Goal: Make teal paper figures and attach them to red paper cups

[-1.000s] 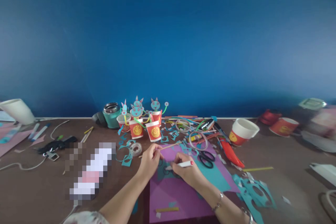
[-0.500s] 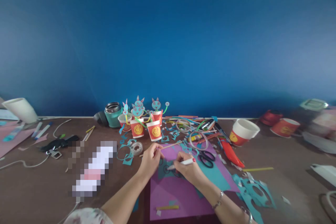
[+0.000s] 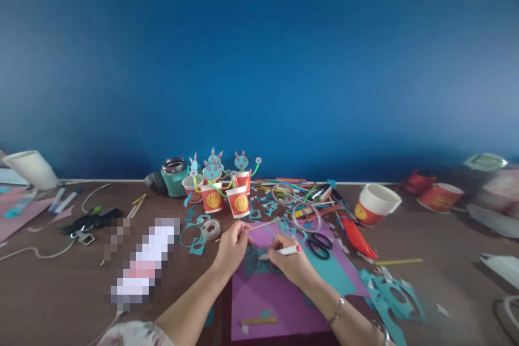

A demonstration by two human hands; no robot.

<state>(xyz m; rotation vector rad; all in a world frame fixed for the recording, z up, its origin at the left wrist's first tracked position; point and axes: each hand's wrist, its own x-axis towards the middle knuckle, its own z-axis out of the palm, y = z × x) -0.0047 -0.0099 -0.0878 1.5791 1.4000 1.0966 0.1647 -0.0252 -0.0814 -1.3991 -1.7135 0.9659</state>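
My right hand [image 3: 288, 259] is closed around a white marker [image 3: 289, 251] with a red end. The marker's tip rests on a small teal paper piece [image 3: 252, 269] that bears dark drawn circles. My left hand [image 3: 234, 243] is at the upper left edge of that piece, its fingers pressed together; what they grip, if anything, is too small to tell. A thin stick [image 3: 264, 224] runs from beside the left fingertips. Purple paper [image 3: 259, 303] lies underneath, with a larger teal sheet [image 3: 330, 273] at its right.
Red-and-white paper cups [image 3: 238, 203] with teal animal figures stand ahead. Black-handled scissors [image 3: 319, 246], a tape roll [image 3: 211, 229] and a red-handled tool [image 3: 359, 238] lie around the paper. Teal offcuts [image 3: 399, 297] are at right, a green flask [image 3: 175, 178] at back left.
The marker and my right hand have shifted very slightly over the teal piece. My left hand has stayed in place.
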